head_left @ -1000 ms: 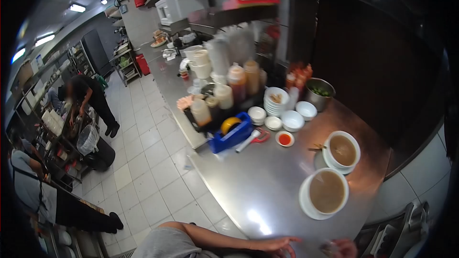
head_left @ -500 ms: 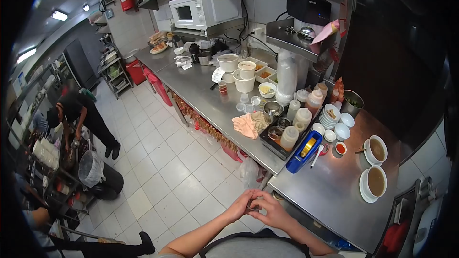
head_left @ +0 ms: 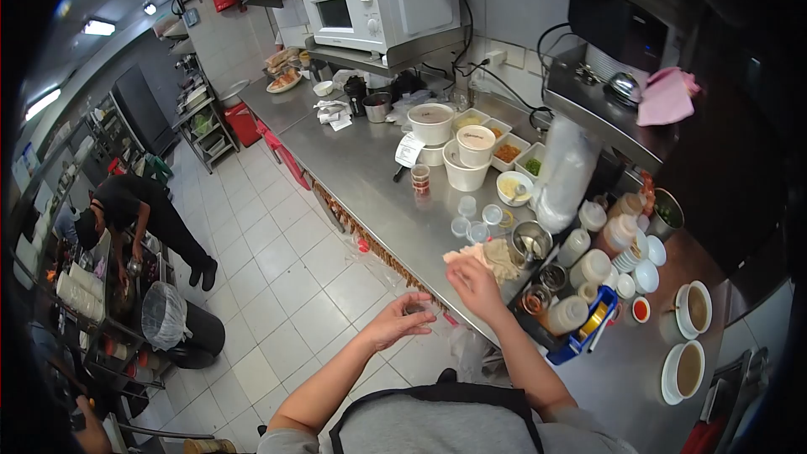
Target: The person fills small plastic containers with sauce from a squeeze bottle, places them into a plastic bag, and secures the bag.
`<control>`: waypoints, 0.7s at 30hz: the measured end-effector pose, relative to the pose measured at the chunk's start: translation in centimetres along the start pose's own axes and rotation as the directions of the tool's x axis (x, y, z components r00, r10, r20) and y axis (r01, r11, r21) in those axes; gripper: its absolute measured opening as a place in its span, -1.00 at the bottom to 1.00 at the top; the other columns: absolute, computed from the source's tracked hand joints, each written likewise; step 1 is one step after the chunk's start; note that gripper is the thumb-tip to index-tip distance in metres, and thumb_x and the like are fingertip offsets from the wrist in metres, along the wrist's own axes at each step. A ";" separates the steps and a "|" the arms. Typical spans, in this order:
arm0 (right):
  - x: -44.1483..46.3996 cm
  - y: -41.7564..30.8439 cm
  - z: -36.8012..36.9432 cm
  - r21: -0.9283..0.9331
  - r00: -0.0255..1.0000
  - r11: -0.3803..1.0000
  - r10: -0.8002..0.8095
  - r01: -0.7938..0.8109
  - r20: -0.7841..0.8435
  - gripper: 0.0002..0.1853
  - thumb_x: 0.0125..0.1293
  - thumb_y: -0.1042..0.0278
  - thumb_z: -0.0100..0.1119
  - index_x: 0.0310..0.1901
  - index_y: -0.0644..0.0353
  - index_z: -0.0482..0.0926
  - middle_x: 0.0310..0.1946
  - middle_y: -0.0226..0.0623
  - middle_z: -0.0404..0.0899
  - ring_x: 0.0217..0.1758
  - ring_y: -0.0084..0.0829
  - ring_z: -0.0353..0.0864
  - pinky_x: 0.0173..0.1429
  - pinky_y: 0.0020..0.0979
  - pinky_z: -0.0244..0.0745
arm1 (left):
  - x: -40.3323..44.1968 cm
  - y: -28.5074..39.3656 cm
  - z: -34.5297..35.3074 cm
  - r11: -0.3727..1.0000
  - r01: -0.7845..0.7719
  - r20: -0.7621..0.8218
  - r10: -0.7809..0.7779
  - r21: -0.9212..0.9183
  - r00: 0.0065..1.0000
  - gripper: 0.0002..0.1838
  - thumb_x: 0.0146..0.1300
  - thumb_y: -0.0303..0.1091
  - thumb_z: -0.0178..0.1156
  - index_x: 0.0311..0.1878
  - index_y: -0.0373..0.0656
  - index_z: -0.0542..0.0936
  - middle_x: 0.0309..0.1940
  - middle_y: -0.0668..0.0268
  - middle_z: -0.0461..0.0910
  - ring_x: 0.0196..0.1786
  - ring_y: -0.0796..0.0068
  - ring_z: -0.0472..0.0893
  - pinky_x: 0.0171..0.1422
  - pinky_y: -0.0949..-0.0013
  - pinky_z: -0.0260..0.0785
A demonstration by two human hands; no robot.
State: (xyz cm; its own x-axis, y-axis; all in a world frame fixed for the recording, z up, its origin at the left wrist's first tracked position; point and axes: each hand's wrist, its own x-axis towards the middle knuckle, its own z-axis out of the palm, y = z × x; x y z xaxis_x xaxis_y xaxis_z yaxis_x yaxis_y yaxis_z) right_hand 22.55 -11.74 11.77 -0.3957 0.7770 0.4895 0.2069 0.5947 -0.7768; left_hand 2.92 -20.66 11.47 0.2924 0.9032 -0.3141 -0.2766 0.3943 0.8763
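Note:
My left hand point(head_left: 398, 322) is in front of the counter's edge, its fingers curled round something small and perhaps clear that I cannot make out. My right hand point(head_left: 476, 287) is apart from it, over the counter's edge, fingers loosely bent with nothing seen in them. Just behind the right hand lies a crumpled pink-and-beige cloth point(head_left: 502, 262); whether the fingers touch it I cannot tell. Beyond the cloth stand several small clear plastic cups point(head_left: 478, 232) and a metal pot point(head_left: 531, 240). A stack of cups with red contents point(head_left: 420, 180) is further back.
Lidded white tubs point(head_left: 465, 170) and containers of chopped food point(head_left: 508, 151) stand further back. To the right are squeeze bottles point(head_left: 591, 266), a blue tape dispenser point(head_left: 580, 346) and two soup bowls point(head_left: 691, 370). A microwave point(head_left: 382, 13) sits above. A person point(head_left: 143, 210) bends at left.
My hands were together over the floor; now they are apart. The right hand has moved forward towards the cloth. My view has shifted closer to the counter.

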 end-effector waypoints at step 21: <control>30.4 20.0 11.8 -0.685 0.954 0.716 0.281 -0.137 0.103 -0.73 0.35 0.26 -0.11 -0.34 0.30 0.49 -0.30 -0.07 0.52 -0.16 -0.03 0.52 -0.09 -0.11 0.42 | 23.8 9.3 -22.6 0.831 -0.274 0.223 0.186 0.485 0.957 -0.52 0.19 -0.28 0.30 0.13 -0.14 0.39 -0.16 0.34 0.48 -0.07 0.52 0.45 0.08 0.44 0.31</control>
State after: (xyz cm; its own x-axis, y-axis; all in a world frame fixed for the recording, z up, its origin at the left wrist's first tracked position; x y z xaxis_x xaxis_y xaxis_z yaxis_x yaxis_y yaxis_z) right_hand 4.11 21.37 6.49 -0.4114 0.8874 0.2080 0.8150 0.4603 -0.3519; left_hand -13.43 8.36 3.89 0.4327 0.8998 -0.0566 0.1341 -0.0021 0.9910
